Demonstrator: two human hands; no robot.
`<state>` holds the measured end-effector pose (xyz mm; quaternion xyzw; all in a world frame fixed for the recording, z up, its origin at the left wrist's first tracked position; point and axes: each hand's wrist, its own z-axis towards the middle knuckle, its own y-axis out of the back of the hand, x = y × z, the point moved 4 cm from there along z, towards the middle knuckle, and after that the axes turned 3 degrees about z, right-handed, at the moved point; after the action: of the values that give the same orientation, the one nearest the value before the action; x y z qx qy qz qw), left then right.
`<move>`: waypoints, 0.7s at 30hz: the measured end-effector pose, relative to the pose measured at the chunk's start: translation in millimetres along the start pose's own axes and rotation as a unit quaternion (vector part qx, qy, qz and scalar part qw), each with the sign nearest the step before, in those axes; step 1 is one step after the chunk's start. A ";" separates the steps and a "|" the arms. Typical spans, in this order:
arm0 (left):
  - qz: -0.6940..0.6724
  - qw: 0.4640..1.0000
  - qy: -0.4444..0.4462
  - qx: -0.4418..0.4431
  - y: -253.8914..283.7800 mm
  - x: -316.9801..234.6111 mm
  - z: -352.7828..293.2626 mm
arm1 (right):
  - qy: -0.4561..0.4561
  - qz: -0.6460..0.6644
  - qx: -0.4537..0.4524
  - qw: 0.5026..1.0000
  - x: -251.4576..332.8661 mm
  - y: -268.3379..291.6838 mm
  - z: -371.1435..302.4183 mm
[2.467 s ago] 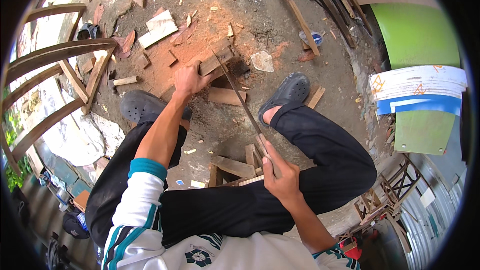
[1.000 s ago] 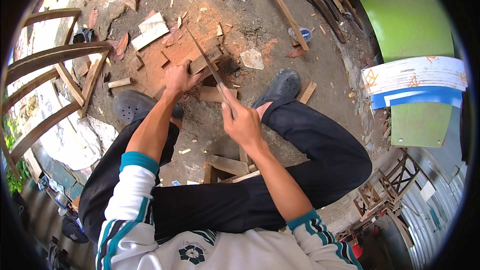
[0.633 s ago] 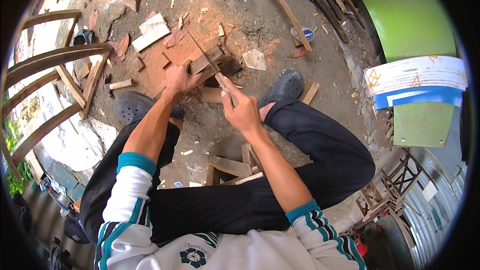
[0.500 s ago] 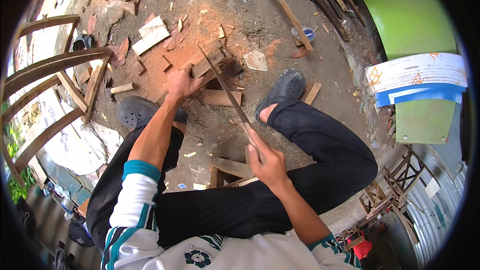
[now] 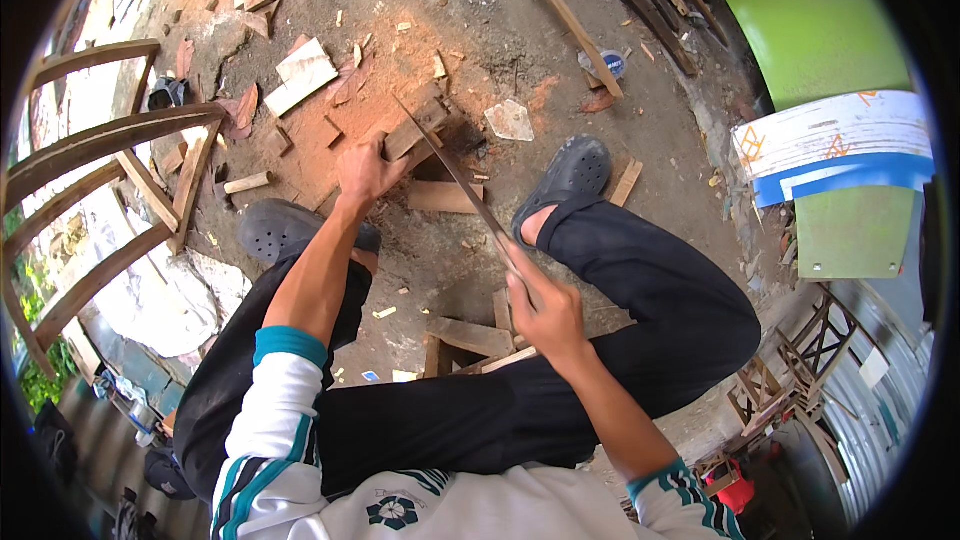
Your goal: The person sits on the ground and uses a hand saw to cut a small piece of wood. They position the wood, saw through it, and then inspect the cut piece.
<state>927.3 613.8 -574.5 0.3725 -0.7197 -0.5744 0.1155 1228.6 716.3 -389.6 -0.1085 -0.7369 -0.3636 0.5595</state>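
My left hand (image 5: 366, 172) is closed on the near end of a short wooden piece (image 5: 408, 133), pressing it against a dark wooden block (image 5: 462, 136) on the ground. Across that piece runs a long narrow hand saw (image 5: 468, 192), seen almost edge-on, its thin tip pointing away from me to the left. My right hand (image 5: 550, 312) is wrapped round the saw's near end, in front of my right knee. The saw's handle is mostly hidden by my fingers, and its teeth are too small to make out.
Orange sawdust and offcuts cover the ground ahead, among them a pale board (image 5: 302, 75) and a flat wood piece (image 5: 445, 197). A hammer (image 5: 240, 183) lies by my left shoe (image 5: 280, 228). Curved wooden frames (image 5: 110, 137) stand left; long planks (image 5: 565, 15) lie far right.
My right hand has shifted slightly to the right and away from me with the saw. The left hand keeps its hold on the wooden piece.
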 end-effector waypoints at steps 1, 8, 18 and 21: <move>-0.001 1.000 -0.004 0.008 -6.6 -4.3 -13.0 | -0.051 -0.025 0.038 0.998 -9.4 -21.1 22.4; 0.019 1.000 0.006 0.020 8.6 -9.4 6.0 | -0.066 -0.023 0.014 0.997 -27.5 -75.8 77.8; 0.024 0.992 0.073 0.101 18.4 24.4 -48.3 | -0.189 -0.043 0.128 0.973 1.7 -64.2 97.6; 0.032 0.989 0.094 0.109 26.8 5.8 -58.9 | -0.109 -0.073 0.104 0.986 -13.7 -62.6 106.8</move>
<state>947.4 568.0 -533.1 0.4122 -0.7753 -0.4511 0.1598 1118.3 745.3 -439.6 -0.0348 -0.8334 -0.3109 0.4557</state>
